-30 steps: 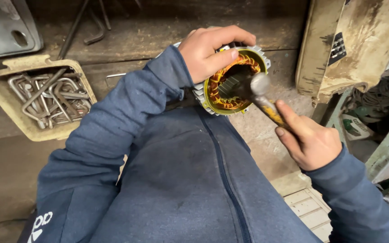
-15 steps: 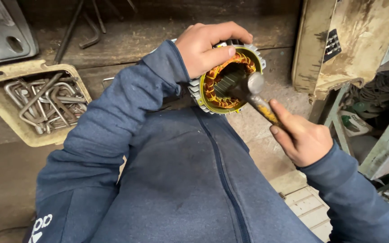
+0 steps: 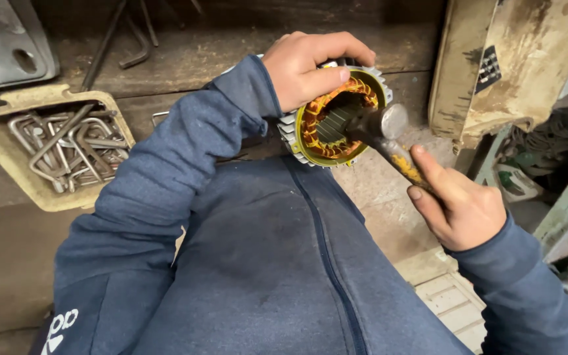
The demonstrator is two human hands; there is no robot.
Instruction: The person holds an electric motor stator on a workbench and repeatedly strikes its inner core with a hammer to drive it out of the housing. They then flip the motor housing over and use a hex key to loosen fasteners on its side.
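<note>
Sitting at a worn wooden counter point(image 3: 185, 62), a person in a blue zip-up sweatshirt point(image 3: 258, 263) is working on an electric motor stator point(image 3: 334, 117) held just above the lap, at the counter's near edge. The stator, a finned grey housing with a yellow-green rim and orange copper windings showing inside its bore, is facing the camera. The left hand point(image 3: 310, 66) is clamping over the top of the housing, its grip closing firmly on the stator with the thumb pressing against the rim. The right hand point(image 3: 460, 209) is wrapping around the stained wooden handle of a hammer point(image 3: 389, 135), its grip holding the handle tight with the forefinger stretching along it; the steel head is sitting at the stator's right rim, touching or nearly touching it, though contact is hard to tell. To the right, a battered cream-coloured metal casing point(image 3: 514, 62) is leaning, well apart from the hands. At left, a shallow beige tray point(image 3: 8, 171) is lying on the counter, holding a tangle of bent metal hex keys point(image 3: 67, 141). More bent rods point(image 3: 136, 39) are lying at the counter's back.
</note>
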